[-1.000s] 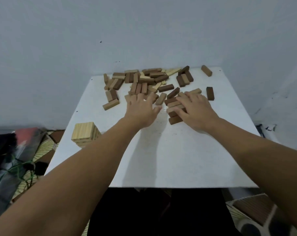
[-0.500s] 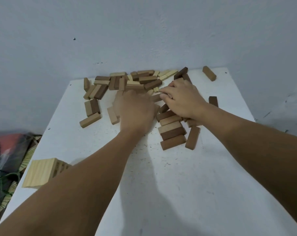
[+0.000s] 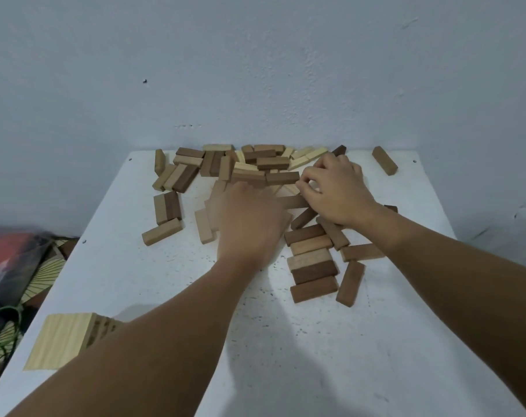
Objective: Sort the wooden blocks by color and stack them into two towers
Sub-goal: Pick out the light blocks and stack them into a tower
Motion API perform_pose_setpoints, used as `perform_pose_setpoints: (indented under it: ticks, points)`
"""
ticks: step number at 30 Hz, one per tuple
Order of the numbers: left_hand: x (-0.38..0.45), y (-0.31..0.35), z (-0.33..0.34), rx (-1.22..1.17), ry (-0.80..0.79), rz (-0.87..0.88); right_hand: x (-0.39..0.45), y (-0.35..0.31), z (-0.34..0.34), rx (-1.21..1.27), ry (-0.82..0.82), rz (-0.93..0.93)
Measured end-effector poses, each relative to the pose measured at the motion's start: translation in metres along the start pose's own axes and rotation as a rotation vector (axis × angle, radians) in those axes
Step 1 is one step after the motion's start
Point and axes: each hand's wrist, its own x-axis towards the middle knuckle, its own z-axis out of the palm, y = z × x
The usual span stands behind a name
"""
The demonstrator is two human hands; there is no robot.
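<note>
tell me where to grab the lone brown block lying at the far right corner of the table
Pinch the lone brown block across its two long side faces near the middle, coming from above. It lies flat and apart from the pile, so both sides look free; the right hand is nearer.

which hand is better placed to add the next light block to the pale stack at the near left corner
Left, probably. The left hand lies on the same side as the pale stack; the right hand is beyond the brown row.
</note>
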Motion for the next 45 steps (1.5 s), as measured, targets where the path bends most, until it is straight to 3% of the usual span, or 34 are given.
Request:
perform_pose_setpoints:
  ticks: [3,11,16,18,25,36,45]
  points:
    - [0.001,0.000,-0.001,-0.001,-0.002,-0.003,0.018,0.009,-0.006,-0.049,0.030,0.041]
    - [0.001,-0.001,-0.001,-0.013,0.012,0.005,0.051,0.009,-0.001,-0.256,-0.122,0.045]
    - [0.002,-0.005,0.002,-0.043,0.071,0.007,0.043,0.008,-0.002,-0.310,0.029,-0.086]
    - [0.002,-0.005,0.001,-0.066,0.092,-0.018,0.040,0.004,-0.003,-0.321,0.014,-0.101]
    - [0.004,-0.005,0.003,-0.073,0.122,-0.079,0.025,-0.007,-0.005,-0.163,-0.188,0.084]
    - [0.006,-0.010,0.002,-0.130,0.118,-0.120,0.021,-0.026,0.001,-0.064,-0.116,0.269]
    - [0.008,-0.013,0.005,-0.146,0.108,-0.122,0.024,-0.028,-0.004,-0.148,-0.140,0.278]
